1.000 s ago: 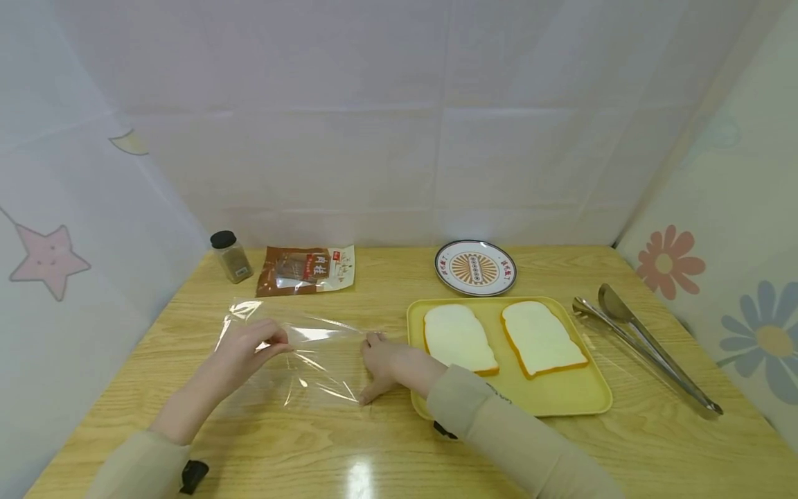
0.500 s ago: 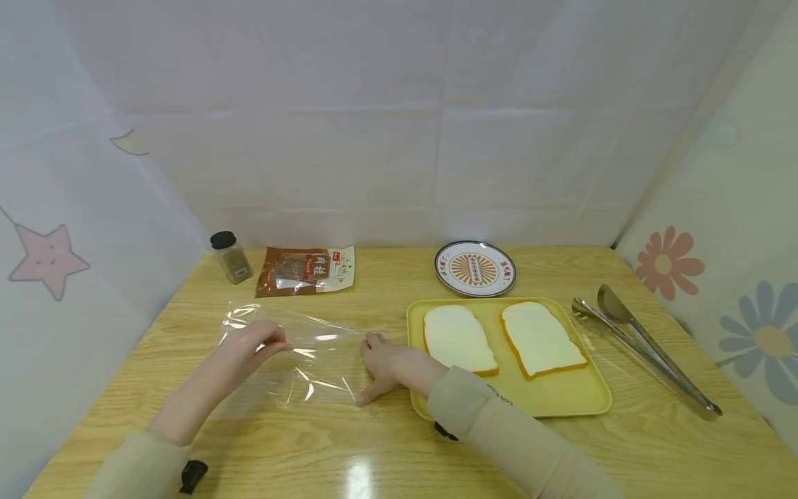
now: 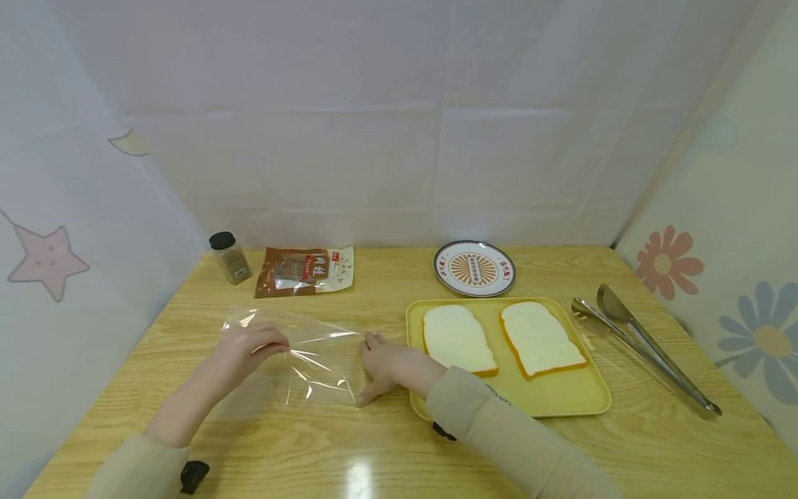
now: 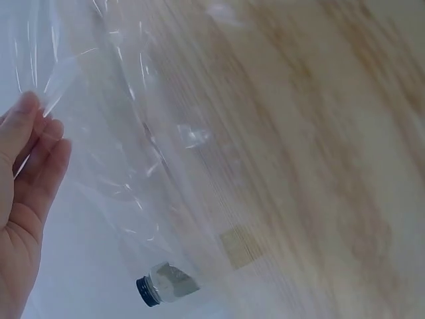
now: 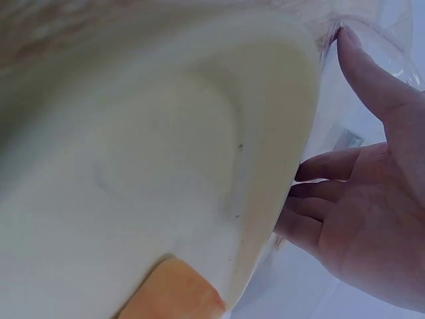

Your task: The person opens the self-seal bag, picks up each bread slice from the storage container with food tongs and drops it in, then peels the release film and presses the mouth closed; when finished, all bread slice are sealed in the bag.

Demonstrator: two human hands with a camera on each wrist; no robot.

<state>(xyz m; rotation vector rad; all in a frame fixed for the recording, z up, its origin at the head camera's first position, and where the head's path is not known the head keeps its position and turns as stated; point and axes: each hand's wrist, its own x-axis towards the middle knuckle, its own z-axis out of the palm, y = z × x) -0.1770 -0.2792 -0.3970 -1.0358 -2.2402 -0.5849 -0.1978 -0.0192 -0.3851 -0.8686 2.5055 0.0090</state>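
A sheet of clear plastic film [image 3: 321,364] lies over the left-centre of the table, creased and shiny. My left hand [image 3: 248,353] pinches it between thumb and fingertips; in the left wrist view the raised film [image 4: 126,126] hangs in folds from that hand [image 4: 30,179]. At the film's right end, my right hand [image 3: 388,364] presses down with thumb and fingers spread, close to the yellow tray [image 3: 548,402]. The right wrist view has the thumb of this hand [image 5: 372,206] on the film, and the other fingertips beside the tray's rim. Whether the film is a bag, I cannot tell.
Two bread slices [image 3: 460,339] [image 3: 542,338] lie on the tray. Behind stand a black-capped jar [image 3: 231,258], a brown and white food packet [image 3: 304,272] and a round printed plate [image 3: 475,269]. Metal tongs [image 3: 648,353] lie at the right.
My left hand has dropped very slightly with the film, and the film's glints and creases have shifted. The right hand stays in place.
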